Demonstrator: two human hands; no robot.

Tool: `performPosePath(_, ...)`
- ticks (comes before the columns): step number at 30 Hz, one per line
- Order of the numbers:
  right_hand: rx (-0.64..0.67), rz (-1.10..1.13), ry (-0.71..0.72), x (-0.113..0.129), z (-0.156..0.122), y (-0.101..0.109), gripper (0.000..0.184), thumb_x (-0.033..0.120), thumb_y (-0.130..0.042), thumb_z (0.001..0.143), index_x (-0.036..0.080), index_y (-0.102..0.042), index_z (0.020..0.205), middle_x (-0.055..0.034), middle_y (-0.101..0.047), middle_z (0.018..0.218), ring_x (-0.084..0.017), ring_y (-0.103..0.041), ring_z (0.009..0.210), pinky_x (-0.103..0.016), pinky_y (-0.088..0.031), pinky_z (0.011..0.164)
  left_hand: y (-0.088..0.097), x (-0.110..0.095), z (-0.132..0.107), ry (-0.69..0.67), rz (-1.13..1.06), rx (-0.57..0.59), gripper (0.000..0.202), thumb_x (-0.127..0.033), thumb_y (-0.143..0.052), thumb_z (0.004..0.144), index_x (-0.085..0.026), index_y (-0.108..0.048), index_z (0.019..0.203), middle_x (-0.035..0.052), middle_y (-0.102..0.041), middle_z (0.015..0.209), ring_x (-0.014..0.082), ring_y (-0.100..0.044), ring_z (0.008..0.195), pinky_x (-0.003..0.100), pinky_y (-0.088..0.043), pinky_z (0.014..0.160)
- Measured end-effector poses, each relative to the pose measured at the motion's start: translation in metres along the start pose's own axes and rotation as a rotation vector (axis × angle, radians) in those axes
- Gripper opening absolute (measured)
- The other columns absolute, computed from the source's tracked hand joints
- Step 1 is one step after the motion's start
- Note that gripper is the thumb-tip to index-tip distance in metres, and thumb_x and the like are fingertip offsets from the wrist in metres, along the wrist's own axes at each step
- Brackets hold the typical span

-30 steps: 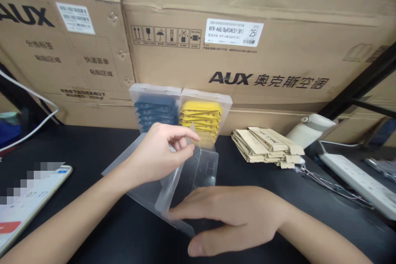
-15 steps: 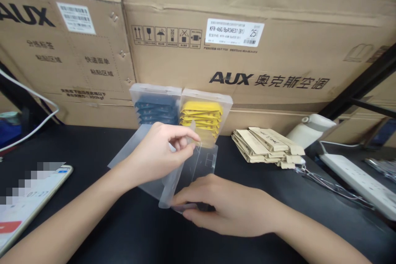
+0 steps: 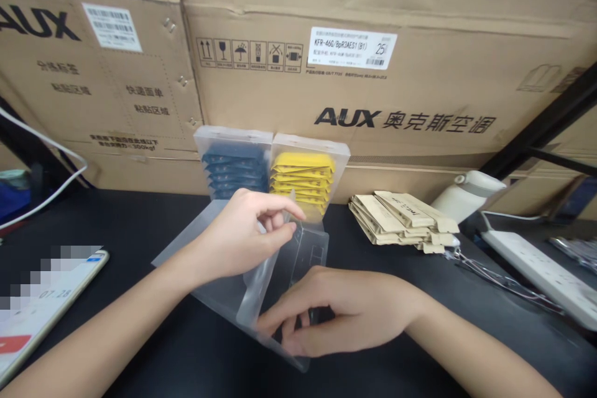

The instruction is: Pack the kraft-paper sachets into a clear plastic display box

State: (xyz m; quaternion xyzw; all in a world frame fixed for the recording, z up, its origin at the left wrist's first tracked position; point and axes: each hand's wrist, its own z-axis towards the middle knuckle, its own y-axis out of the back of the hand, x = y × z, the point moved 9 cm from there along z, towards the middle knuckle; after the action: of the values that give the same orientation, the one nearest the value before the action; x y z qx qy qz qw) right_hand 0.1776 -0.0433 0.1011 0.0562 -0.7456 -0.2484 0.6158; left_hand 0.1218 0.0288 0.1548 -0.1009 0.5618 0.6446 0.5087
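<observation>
A clear, flat-folded plastic box [image 3: 298, 255] lies on the black table [image 3: 140, 348] in front of me. My left hand [image 3: 242, 233] pinches its upper flap between thumb and fingers. Lower down, my right hand [image 3: 340, 308] curls its fingers on the box's near edge, pressing a fold. Behind them stand two clear boxes: one filled with blue sachets [image 3: 233, 165], the other with yellow sachets [image 3: 305, 174].
Big AUX cardboard cartons [image 3: 373, 74] wall off the back. A stack of beige sachets [image 3: 401, 217] lies to the right, beside a white bottle [image 3: 466, 196] and a white power strip [image 3: 541, 277]. A phone [image 3: 41, 305] lies at the left; a white cable [image 3: 51, 186] runs behind it.
My right hand went from lying flat on the table to curling its fingers on the box's near edge. The left hand kept its pinch on the flap; the box shifted slightly.
</observation>
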Motion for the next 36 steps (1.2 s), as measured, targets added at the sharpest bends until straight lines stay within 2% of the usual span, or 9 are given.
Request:
performPosePath(2, 0.023, 0.013, -0.023, -0.004, 0.001, -0.002, 0.042, 0.018, -0.056, 0.088, 0.007, -0.057, 0.128, -0.0138, -0.07, 0.106, -0.015, -0.07, 0.085, -0.021, -0.052, 0.073, -0.001, -0.001, 0.0, -0.012, 0.004, -0.002, 0.018, -0.015, -0.057, 0.076, -0.018, -0.073, 0.083, -0.0054, -0.053, 0.051, 0.0074, -0.046, 0.047, 0.018, -0.038, 0.048)
performPosePath(7, 0.088, -0.01, -0.005, -0.009, 0.0, -0.007, 0.048, 0.017, -0.06, 0.084, 0.004, -0.055, 0.13, -0.0148, -0.071, 0.098, -0.018, -0.069, 0.09, -0.024, -0.052, 0.078, -0.002, -0.003, 0.0, -0.051, -0.001, -0.008, 0.019, -0.014, -0.056, 0.075, -0.018, -0.073, 0.083, -0.0058, -0.051, 0.051, 0.0065, -0.043, 0.047, 0.017, -0.037, 0.048)
performPosePath(10, 0.13, -0.03, -0.003, -0.01, -0.001, -0.009, 0.052, 0.017, -0.063, 0.081, 0.008, -0.054, 0.132, -0.0123, -0.072, 0.098, -0.017, -0.069, 0.091, -0.024, -0.052, 0.078, -0.005, -0.004, 0.0, -0.056, -0.02, 0.007, 0.018, -0.013, -0.056, 0.075, -0.017, -0.072, 0.082, -0.0064, -0.051, 0.051, 0.0056, -0.04, 0.045, 0.016, -0.035, 0.046)
performPosePath(13, 0.143, -0.062, -0.027, -0.012, -0.002, -0.008, 0.055, 0.023, -0.069, 0.078, 0.011, -0.056, 0.13, -0.0101, -0.071, 0.099, -0.017, -0.069, 0.088, -0.023, -0.051, 0.077, -0.006, -0.005, -0.001, -0.059, -0.028, 0.01, 0.019, -0.012, -0.055, 0.075, -0.017, -0.072, 0.081, -0.0066, -0.05, 0.051, 0.0054, -0.04, 0.045, 0.016, -0.035, 0.046)
performPosePath(16, 0.15, -0.093, -0.033, -0.013, -0.002, -0.009, 0.055, 0.028, -0.069, 0.08, 0.011, -0.056, 0.13, -0.0104, -0.071, 0.1, -0.016, -0.068, 0.088, -0.022, -0.051, 0.076, -0.007, -0.006, -0.001, -0.061, -0.017, 0.012, 0.02, -0.01, -0.055, 0.074, -0.017, -0.072, 0.081, -0.0068, -0.05, 0.051, 0.0053, -0.041, 0.045, 0.016, -0.035, 0.046)
performPosePath(19, 0.155, -0.109, -0.051, -0.016, -0.002, -0.01, 0.055, 0.03, -0.07, 0.079, 0.011, -0.056, 0.13, -0.0077, -0.071, 0.092, -0.015, -0.067, 0.085, -0.021, -0.05, 0.075, -0.009, -0.006, -0.001, -0.056, -0.005, 0.021, 0.021, -0.01, -0.056, 0.074, -0.018, -0.072, 0.082, -0.0069, -0.052, 0.051, 0.0053, -0.042, 0.044, 0.016, -0.035, 0.046)
performPosePath(23, 0.072, -0.145, -0.107, -0.021, 0.0, -0.004, 0.053, 0.03, -0.073, 0.076, 0.016, -0.059, 0.125, -0.0025, -0.07, 0.084, -0.012, -0.064, 0.075, -0.019, -0.049, 0.071, -0.007, -0.006, -0.002, -0.062, 0.036, 0.002, 0.021, -0.011, -0.056, 0.074, -0.019, -0.073, 0.083, -0.0063, -0.055, 0.052, 0.0065, -0.047, 0.048, 0.017, -0.039, 0.05)
performPosePath(29, 0.008, -0.206, -0.142, -0.022, 0.002, 0.0, 0.039, 0.025, -0.067, 0.08, 0.014, -0.062, 0.117, -0.0004, -0.066, 0.08, -0.007, -0.056, 0.062, -0.015, -0.043, 0.057, -0.007, -0.003, -0.002, -0.065, 0.069, -0.005, 0.021, -0.011, -0.056, 0.074, -0.019, -0.073, 0.083, -0.0064, -0.054, 0.052, 0.0071, -0.048, 0.049, 0.018, -0.039, 0.052)
performPosePath(36, -0.112, -0.375, -0.063, -0.011, 0.004, 0.002, 0.027, 0.006, -0.053, 0.081, 0.016, -0.064, 0.104, -0.0006, -0.066, 0.087, -0.008, -0.056, 0.067, -0.019, -0.043, 0.065, -0.002, -0.003, 0.001, -0.071, 0.079, -0.023, 0.02, -0.011, -0.055, 0.074, -0.019, -0.072, 0.083, -0.007, -0.052, 0.051, 0.0068, -0.047, 0.047, 0.018, -0.037, 0.05)
